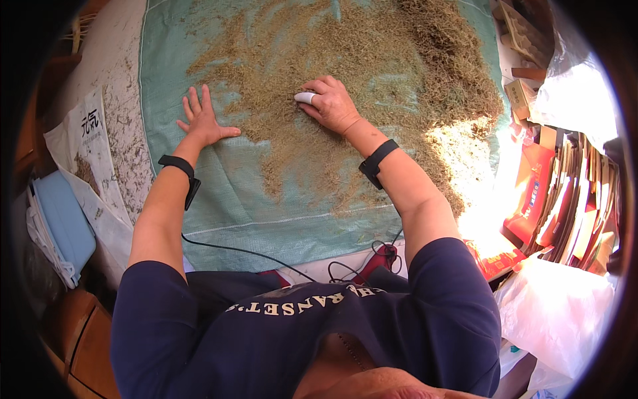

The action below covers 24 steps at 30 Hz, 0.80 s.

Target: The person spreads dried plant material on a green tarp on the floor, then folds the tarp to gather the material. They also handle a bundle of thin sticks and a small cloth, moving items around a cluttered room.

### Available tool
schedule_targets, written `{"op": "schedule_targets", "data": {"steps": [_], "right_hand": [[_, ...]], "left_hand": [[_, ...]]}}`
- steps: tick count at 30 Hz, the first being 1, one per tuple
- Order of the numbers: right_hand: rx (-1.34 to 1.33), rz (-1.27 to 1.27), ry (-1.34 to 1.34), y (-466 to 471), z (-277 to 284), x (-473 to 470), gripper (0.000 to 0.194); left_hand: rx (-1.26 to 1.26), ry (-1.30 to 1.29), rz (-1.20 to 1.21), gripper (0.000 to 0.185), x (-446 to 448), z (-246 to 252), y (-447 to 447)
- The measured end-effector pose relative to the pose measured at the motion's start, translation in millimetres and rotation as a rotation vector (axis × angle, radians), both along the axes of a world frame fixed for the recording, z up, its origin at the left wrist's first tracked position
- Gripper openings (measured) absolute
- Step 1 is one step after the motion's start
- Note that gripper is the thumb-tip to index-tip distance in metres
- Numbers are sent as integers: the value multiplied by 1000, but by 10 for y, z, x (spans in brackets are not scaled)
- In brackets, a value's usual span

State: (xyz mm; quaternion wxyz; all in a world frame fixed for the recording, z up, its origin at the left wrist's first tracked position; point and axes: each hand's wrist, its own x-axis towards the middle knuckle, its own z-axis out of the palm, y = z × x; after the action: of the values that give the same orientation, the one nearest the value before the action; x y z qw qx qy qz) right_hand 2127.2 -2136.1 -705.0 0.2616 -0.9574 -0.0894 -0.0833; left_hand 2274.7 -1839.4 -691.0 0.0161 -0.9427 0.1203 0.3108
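Note:
A green woven plastic sheet [219, 197] is spread on the floor before me, with dry, brownish plant bits [279, 65] scattered over it. My left hand [205, 124] rests on the sheet at the left, fingers spread, holding nothing. Near the middle, my right hand [333, 105] touches the thin layer of plant bits with its fingers bent. A white finger cover [304, 98] sits on one of its fingers. Whether anything is pinched beneath the fingertips is hidden. Thicker dried stalks [443, 55] form a heap along the sheet's right side, partly in bright sunlight.
At the right stand flattened cardboard sheets [563, 199], a small box [519, 99], an egg tray [523, 32] and a white plastic bag [558, 299]. A printed white sack [94, 144] and a light-blue case [67, 219] lie left. A black cable [244, 246] crosses near my feet.

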Motion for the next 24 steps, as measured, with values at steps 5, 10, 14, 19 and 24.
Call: {"op": "schedule_targets", "data": {"steps": [5, 10, 14, 19, 24], "right_hand": [[62, -249, -275, -745, 206, -53, 19], [-536, -693, 2, -1679, 525, -49, 49], [-226, -337, 199, -1515, 304, 447, 67], [-518, -317, 32, -1384, -82, 414, 42], [-593, -622, 190, -2030, 83, -362, 26]], "left_hand": [[2, -31, -20, 150, -1, -37, 8], [-11, -55, -27, 149, -11, -110, 61], [-9, -49, -19, 149, -9, -112, 61], [-26, -60, -34, 149, 6, -133, 53], [-66, -93, -41, 148, -4, -207, 122]]}}
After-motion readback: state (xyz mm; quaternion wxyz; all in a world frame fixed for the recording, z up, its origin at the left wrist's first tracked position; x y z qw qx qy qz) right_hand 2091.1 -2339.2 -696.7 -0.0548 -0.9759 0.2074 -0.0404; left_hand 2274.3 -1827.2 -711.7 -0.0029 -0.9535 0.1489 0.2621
